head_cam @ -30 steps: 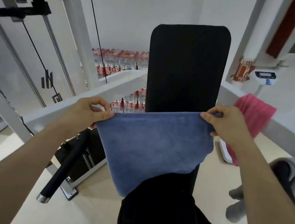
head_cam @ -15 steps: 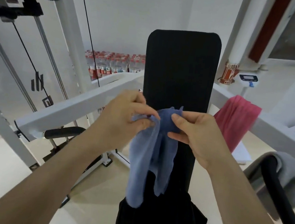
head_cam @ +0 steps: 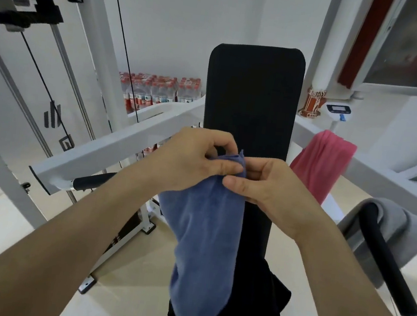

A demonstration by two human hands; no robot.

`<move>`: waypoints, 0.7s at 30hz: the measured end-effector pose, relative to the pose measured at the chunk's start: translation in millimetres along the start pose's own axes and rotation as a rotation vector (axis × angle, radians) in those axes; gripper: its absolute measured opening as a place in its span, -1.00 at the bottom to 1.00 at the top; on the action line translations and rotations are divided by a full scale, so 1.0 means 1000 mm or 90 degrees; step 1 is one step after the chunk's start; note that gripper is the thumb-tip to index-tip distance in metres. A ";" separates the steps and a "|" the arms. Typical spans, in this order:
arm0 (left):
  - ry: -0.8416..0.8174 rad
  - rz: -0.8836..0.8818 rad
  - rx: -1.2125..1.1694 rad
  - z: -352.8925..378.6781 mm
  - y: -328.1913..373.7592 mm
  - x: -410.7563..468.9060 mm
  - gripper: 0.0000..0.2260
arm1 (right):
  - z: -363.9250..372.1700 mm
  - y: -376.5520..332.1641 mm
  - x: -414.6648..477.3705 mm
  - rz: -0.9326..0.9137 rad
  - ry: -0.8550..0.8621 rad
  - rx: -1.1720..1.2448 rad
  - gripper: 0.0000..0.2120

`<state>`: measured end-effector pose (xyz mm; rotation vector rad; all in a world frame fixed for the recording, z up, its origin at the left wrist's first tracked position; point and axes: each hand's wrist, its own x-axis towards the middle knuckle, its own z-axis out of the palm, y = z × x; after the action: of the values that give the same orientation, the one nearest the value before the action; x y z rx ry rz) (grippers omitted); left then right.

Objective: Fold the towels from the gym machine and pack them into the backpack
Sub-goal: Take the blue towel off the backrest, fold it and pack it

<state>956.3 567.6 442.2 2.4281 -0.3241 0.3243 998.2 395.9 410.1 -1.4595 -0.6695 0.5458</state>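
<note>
Head view puts you in the folding step for the blue towel [head_cam: 205, 248]. Your left hand [head_cam: 196, 161] and right hand [head_cam: 263, 187] meet in front of the black bench pad [head_cam: 253, 98], and the fingers [head_cam: 224, 168] of both pinch the towel's top corners together. The towel hangs doubled straight below your fingers, its lower end over dark fabric [head_cam: 257, 309] that may be the backpack; I cannot tell.

By my reading one fold is made and packing has not begun. Next you need to square the edges, then raise the hanging end to your fingers for a second fold.

A pink towel [head_cam: 324, 160] drapes over the white frame [head_cam: 387, 178] to the right of your fingers. A grey towel [head_cam: 396, 231] lies over a black handle [head_cam: 388, 261] farther right and lower.
</note>
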 end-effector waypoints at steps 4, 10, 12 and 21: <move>-0.151 -0.067 0.010 -0.016 -0.004 -0.007 -0.79 | 0.000 0.007 0.006 -0.079 0.137 -0.032 -0.84; -0.236 -0.048 0.543 -0.010 0.004 -0.023 -0.66 | 0.006 0.042 0.016 -0.299 0.349 -0.451 -0.87; -0.101 0.096 0.625 -0.007 0.006 -0.026 -0.68 | 0.011 0.058 0.016 -0.383 0.435 -0.553 -0.84; 0.082 0.201 0.424 -0.016 -0.043 -0.030 -0.65 | 0.013 0.060 0.013 -0.354 0.384 -0.504 -0.87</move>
<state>939.2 614.8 419.8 2.9777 -0.6228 0.8355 1002.4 417.7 350.8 -1.9223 -0.7874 -0.6546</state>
